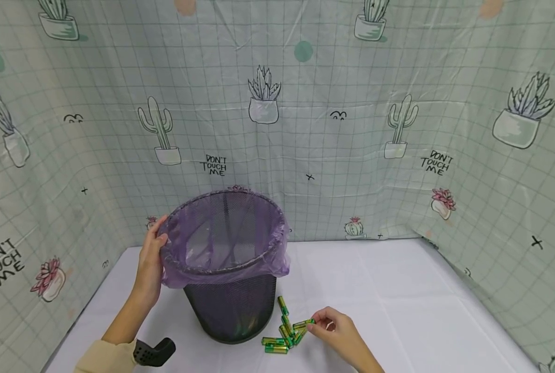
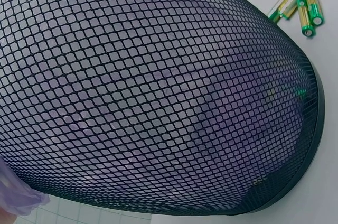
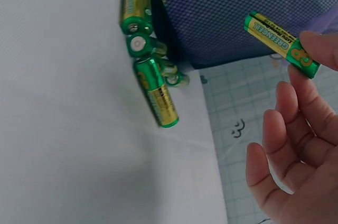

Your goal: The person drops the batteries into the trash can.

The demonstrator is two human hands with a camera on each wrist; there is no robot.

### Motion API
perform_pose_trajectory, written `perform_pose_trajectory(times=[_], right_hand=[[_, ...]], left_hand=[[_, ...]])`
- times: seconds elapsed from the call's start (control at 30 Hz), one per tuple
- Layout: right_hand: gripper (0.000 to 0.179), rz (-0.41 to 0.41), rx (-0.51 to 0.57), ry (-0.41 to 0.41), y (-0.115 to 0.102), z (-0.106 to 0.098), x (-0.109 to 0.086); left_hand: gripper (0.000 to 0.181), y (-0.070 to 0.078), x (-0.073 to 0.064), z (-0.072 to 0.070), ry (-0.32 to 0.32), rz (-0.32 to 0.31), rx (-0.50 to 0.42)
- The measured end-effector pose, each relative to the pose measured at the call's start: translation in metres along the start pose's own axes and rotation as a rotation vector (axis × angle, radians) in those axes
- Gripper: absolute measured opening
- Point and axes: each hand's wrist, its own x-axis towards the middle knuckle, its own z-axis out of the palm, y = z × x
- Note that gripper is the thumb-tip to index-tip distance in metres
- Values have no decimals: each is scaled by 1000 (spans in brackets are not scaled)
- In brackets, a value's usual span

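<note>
A black mesh bin [image 1: 233, 313] is lined with a purple plastic bag [image 1: 279, 261] folded over its rim, and its mouth leans toward the camera. My left hand [image 1: 152, 261] holds the rim and bag at the left side. Between thumb and index finger, my right hand [image 3: 301, 145] pinches one green and gold battery [image 3: 280, 44]; its other fingers are loosely bent. Below that hand, beside the bin's base, several batteries [image 1: 276, 349] lie in a loose heap on the table. Through the mesh in the left wrist view, a small green spot [image 2: 301, 93] shows near the bottom.
A white cloth covers the table [image 1: 375, 290]. Curtains [image 1: 324, 140] printed with cacti stand behind and on both sides. A black device [image 1: 154, 352] is strapped at the left wrist, by the beige sleeve [image 1: 107, 357].
</note>
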Motion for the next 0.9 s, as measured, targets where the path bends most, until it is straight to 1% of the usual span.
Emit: perform_pose_trajectory(times=[0.17, 0.33, 0.43, 0.57, 0.9], right_hand=[[21, -45, -8, 28, -15, -4, 2], [19, -123, 5, 47, -29, -12, 4], [17, -150, 4, 61, -38, -17, 6], [15, -171, -7, 88, -50, -22, 10], [10, -301, -52, 168, -81, -35, 20]], left_hand=[[51, 0, 0, 0, 5, 4, -7], [51, 0, 0, 0, 0, 7, -9], [51, 0, 0, 0, 4, 7, -3], [50, -1, 0, 1, 13, 1, -5], [51, -1, 1, 0, 12, 3, -10]])
